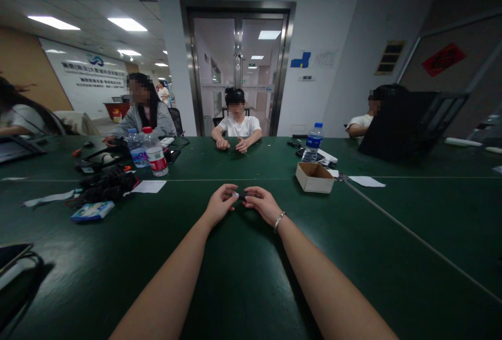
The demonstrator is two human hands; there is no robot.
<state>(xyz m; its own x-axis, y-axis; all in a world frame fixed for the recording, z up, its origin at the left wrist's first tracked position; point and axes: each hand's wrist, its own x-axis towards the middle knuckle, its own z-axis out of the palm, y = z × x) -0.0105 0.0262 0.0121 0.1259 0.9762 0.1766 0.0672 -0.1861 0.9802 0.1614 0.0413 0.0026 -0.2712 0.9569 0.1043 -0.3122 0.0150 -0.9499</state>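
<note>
Just above the green table, both my hands meet over a small black object with a silver end [241, 196]; it is too small to name. My left hand [222, 204] pinches the silver end between thumb and fingertips. From the other side my right hand [264, 204], with a silver bracelet [279, 222] at its wrist, pinches the black part. Whether the object is one piece or two, I cannot tell. An open cardboard box [315, 179] stands on the table to the right of my right hand.
The green table [239, 277] carries two bottles [155, 151], a tangle of black gear [104, 188] and a blue-white packet [92, 211] on the left. Another bottle [312, 144] stands behind the box. A person [237, 125] sits opposite; others sit at both sides.
</note>
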